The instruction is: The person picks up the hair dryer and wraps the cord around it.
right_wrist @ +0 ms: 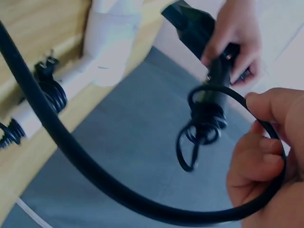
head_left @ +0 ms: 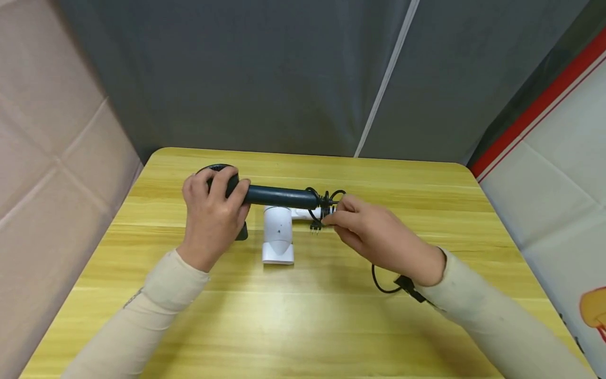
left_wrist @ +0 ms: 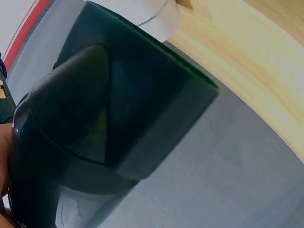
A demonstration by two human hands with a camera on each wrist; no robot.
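My left hand (head_left: 210, 216) grips a dark hair dryer (head_left: 279, 196) by its barrel, over the table. Its handle points right, with a black cord (head_left: 325, 202) bundled at the end. The dryer's flat nozzle (left_wrist: 156, 99) fills much of the left wrist view. Thumb and fingers of my right hand (head_left: 379, 234) pinch the cord just right of the bundle. In the right wrist view a loose black length (right_wrist: 142, 204) sweeps in a wide arc by that hand. A white hair dryer (head_left: 278, 234) lies below and behind the dark one, partly hidden, its cord wrapped near a pronged plug (right_wrist: 46, 66).
The wooden table (head_left: 303, 321) reaches back to a grey curtain (head_left: 246, 79). Pale panels stand at the left and right, the right one with a red stripe (head_left: 544, 100). Near my right wrist hangs a thin black cable with a small black box (head_left: 409, 288).
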